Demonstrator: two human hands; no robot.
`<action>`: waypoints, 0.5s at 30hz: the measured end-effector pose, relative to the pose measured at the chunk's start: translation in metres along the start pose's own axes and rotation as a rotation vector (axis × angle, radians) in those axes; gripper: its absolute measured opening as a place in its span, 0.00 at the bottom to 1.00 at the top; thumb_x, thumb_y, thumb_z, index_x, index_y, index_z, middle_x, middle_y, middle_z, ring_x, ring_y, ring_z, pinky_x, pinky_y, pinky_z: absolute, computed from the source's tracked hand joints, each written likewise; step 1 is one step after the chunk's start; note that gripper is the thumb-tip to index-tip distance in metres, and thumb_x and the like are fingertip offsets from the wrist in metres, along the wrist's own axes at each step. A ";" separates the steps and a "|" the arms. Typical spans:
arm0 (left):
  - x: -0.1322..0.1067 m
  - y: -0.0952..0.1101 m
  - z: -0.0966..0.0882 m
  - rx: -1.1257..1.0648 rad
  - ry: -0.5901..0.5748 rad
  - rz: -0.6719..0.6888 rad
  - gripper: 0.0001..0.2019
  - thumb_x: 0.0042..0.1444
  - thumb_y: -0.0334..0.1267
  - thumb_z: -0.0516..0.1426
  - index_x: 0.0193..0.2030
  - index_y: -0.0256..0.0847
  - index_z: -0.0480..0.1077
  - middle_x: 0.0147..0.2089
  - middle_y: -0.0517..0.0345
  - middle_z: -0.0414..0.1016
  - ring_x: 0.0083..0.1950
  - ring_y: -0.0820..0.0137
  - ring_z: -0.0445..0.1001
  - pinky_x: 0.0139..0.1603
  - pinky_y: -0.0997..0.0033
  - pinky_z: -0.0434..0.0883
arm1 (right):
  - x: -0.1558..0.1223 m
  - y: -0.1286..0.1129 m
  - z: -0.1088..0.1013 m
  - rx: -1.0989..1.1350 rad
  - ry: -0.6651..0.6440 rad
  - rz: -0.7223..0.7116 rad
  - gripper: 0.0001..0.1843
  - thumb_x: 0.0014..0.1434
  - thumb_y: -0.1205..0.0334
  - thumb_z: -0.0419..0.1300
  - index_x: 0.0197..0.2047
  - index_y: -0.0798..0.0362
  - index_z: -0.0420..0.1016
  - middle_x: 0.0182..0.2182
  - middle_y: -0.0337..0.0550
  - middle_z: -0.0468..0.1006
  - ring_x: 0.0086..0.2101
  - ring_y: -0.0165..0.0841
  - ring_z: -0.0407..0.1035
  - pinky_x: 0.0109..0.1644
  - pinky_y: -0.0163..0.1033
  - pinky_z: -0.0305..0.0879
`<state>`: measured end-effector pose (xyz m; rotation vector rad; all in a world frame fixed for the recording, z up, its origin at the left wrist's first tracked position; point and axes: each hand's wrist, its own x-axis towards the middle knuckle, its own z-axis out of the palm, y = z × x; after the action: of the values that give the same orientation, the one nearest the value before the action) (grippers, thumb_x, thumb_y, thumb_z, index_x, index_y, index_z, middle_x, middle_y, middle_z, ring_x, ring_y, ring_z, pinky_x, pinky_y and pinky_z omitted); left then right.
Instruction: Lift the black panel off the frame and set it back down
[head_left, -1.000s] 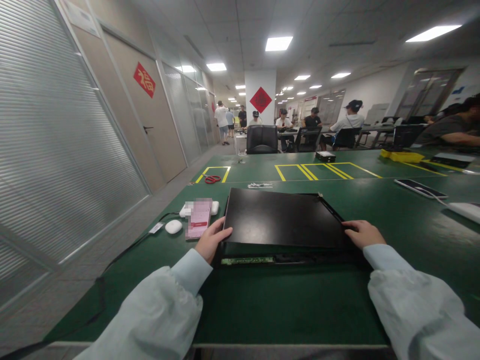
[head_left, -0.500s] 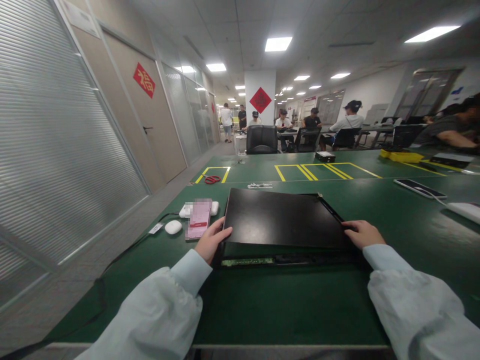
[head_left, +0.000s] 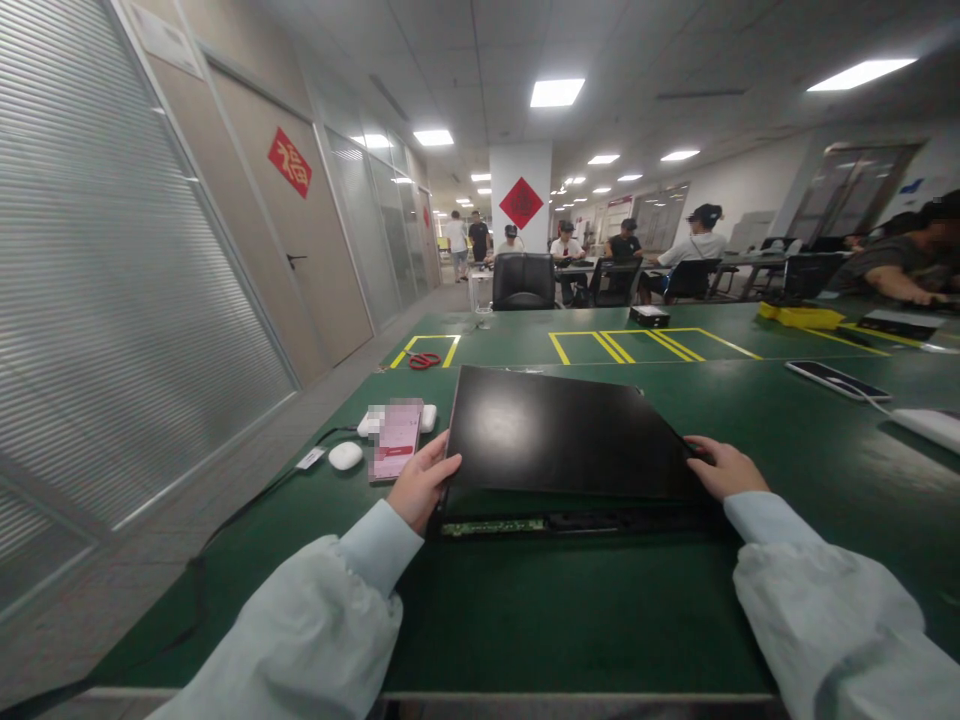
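Observation:
A thin black screen panel (head_left: 562, 435) is held between my two hands, tilted with its far left corner raised. My left hand (head_left: 425, 480) is closed on its left edge, the thumb lying over the top face. At the right edge my right hand (head_left: 724, 468) pinches it, fingers partly hidden at the side. Beneath the panel lies a black frame (head_left: 645, 522), of which the near strip shows, with a green circuit board (head_left: 491, 526) along it. The rest of the frame is covered by the panel.
On the green table (head_left: 570, 620), left of the panel, are a phone (head_left: 397, 440) and a white rounded object (head_left: 346, 456). Red scissors (head_left: 424, 361) lie farther back. To the right are another phone (head_left: 838, 380) and a yellow tray (head_left: 801, 315). People sit at tables beyond.
The panel's far left corner has risen and now covers most of the small silvery items behind it. A bright reflection has appeared on its face. Both hands keep their grip.

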<state>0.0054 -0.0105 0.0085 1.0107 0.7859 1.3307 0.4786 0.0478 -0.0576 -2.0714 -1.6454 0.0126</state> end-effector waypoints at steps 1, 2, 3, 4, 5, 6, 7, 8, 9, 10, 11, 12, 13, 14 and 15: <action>-0.001 0.001 0.002 -0.008 -0.008 -0.001 0.33 0.44 0.37 0.70 0.60 0.37 0.73 0.59 0.44 0.77 0.64 0.50 0.71 0.65 0.53 0.67 | 0.000 0.000 0.000 0.013 0.006 0.013 0.27 0.50 0.56 0.54 0.52 0.52 0.80 0.40 0.49 0.82 0.45 0.45 0.75 0.52 0.48 0.69; -0.001 0.002 0.002 -0.014 -0.011 0.000 0.33 0.44 0.37 0.70 0.60 0.37 0.72 0.59 0.44 0.77 0.63 0.50 0.71 0.64 0.53 0.67 | 0.001 0.000 0.000 0.021 0.010 0.024 0.27 0.51 0.55 0.53 0.52 0.52 0.80 0.40 0.49 0.82 0.44 0.45 0.75 0.52 0.49 0.69; -0.001 0.002 0.003 -0.020 -0.014 0.000 0.34 0.44 0.36 0.70 0.61 0.38 0.72 0.59 0.45 0.77 0.63 0.50 0.71 0.64 0.54 0.67 | 0.001 0.000 0.001 0.024 0.013 0.029 0.27 0.52 0.53 0.53 0.51 0.53 0.80 0.40 0.49 0.82 0.45 0.45 0.75 0.53 0.49 0.69; -0.001 0.002 0.002 -0.026 -0.016 0.001 0.34 0.45 0.36 0.70 0.61 0.38 0.72 0.59 0.45 0.77 0.63 0.50 0.71 0.64 0.54 0.67 | 0.002 0.000 0.001 0.023 0.016 0.027 0.26 0.53 0.52 0.52 0.49 0.53 0.81 0.41 0.51 0.82 0.46 0.46 0.75 0.53 0.50 0.68; -0.001 0.001 0.001 -0.034 -0.017 0.004 0.34 0.45 0.36 0.70 0.61 0.38 0.71 0.59 0.45 0.77 0.63 0.50 0.71 0.64 0.54 0.67 | 0.002 0.000 0.002 0.022 0.020 0.022 0.25 0.53 0.51 0.52 0.47 0.53 0.82 0.41 0.52 0.82 0.47 0.48 0.75 0.54 0.50 0.68; 0.000 0.001 0.000 -0.043 -0.017 0.005 0.34 0.45 0.35 0.69 0.62 0.38 0.71 0.59 0.45 0.77 0.63 0.50 0.71 0.65 0.54 0.67 | 0.002 0.001 0.003 0.024 0.024 0.017 0.25 0.54 0.51 0.52 0.45 0.53 0.82 0.42 0.52 0.82 0.48 0.49 0.74 0.55 0.51 0.67; 0.000 0.001 -0.001 -0.052 -0.015 0.007 0.33 0.45 0.35 0.69 0.61 0.39 0.72 0.59 0.46 0.77 0.63 0.51 0.71 0.65 0.55 0.67 | 0.002 0.001 0.003 0.031 0.027 0.013 0.24 0.54 0.50 0.52 0.43 0.52 0.83 0.43 0.53 0.82 0.49 0.49 0.74 0.56 0.52 0.66; 0.000 0.001 -0.002 -0.062 -0.010 0.007 0.33 0.46 0.35 0.69 0.61 0.39 0.72 0.58 0.46 0.78 0.63 0.51 0.71 0.65 0.55 0.67 | 0.002 0.001 0.004 0.043 0.029 0.013 0.23 0.53 0.49 0.52 0.42 0.52 0.83 0.43 0.53 0.82 0.50 0.50 0.73 0.57 0.52 0.66; 0.001 0.001 -0.002 -0.072 -0.003 0.008 0.33 0.46 0.34 0.69 0.61 0.40 0.72 0.58 0.47 0.78 0.63 0.51 0.71 0.65 0.55 0.67 | 0.002 0.000 0.004 0.063 0.030 0.016 0.23 0.53 0.49 0.53 0.41 0.51 0.83 0.43 0.52 0.82 0.50 0.50 0.73 0.57 0.52 0.66; 0.001 0.001 -0.003 -0.081 0.004 0.011 0.32 0.45 0.34 0.69 0.61 0.40 0.72 0.58 0.47 0.78 0.63 0.51 0.71 0.65 0.55 0.67 | 0.001 0.000 0.004 0.089 0.031 0.020 0.23 0.53 0.48 0.53 0.41 0.51 0.83 0.43 0.52 0.82 0.50 0.49 0.74 0.57 0.52 0.66; 0.001 0.001 -0.003 -0.090 0.010 0.017 0.32 0.45 0.34 0.69 0.60 0.40 0.73 0.58 0.47 0.79 0.63 0.51 0.71 0.65 0.55 0.67 | 0.001 -0.001 0.004 0.120 0.032 0.026 0.22 0.52 0.48 0.54 0.41 0.51 0.83 0.42 0.52 0.82 0.49 0.49 0.74 0.57 0.52 0.66; 0.001 0.001 -0.003 -0.097 0.014 0.024 0.32 0.45 0.34 0.69 0.60 0.40 0.73 0.57 0.47 0.79 0.63 0.51 0.72 0.65 0.55 0.67 | 0.001 -0.002 0.003 0.153 0.034 0.034 0.22 0.51 0.47 0.56 0.40 0.51 0.83 0.41 0.51 0.82 0.48 0.49 0.74 0.57 0.52 0.66; 0.001 0.002 -0.003 -0.102 0.016 0.029 0.32 0.45 0.33 0.69 0.60 0.40 0.73 0.57 0.48 0.79 0.63 0.51 0.72 0.65 0.54 0.67 | 0.000 -0.003 0.002 0.190 0.037 0.046 0.22 0.50 0.47 0.57 0.40 0.51 0.82 0.40 0.51 0.82 0.46 0.48 0.75 0.57 0.52 0.66; 0.001 0.002 -0.002 -0.106 0.017 0.032 0.32 0.44 0.33 0.69 0.60 0.40 0.73 0.56 0.48 0.79 0.63 0.51 0.72 0.64 0.54 0.68 | 0.000 -0.003 0.001 0.232 0.044 0.063 0.22 0.48 0.46 0.58 0.39 0.51 0.82 0.40 0.51 0.82 0.45 0.48 0.75 0.56 0.52 0.66; 0.001 0.002 -0.002 -0.109 0.019 0.035 0.32 0.44 0.33 0.69 0.60 0.40 0.73 0.56 0.48 0.80 0.63 0.52 0.72 0.64 0.54 0.68 | 0.000 -0.004 0.000 0.278 0.053 0.081 0.22 0.47 0.46 0.60 0.38 0.51 0.82 0.39 0.51 0.82 0.44 0.48 0.75 0.56 0.53 0.67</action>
<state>0.0029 -0.0092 0.0093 0.9306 0.7049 1.3994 0.4752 0.0483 -0.0558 -1.9074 -1.4378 0.1999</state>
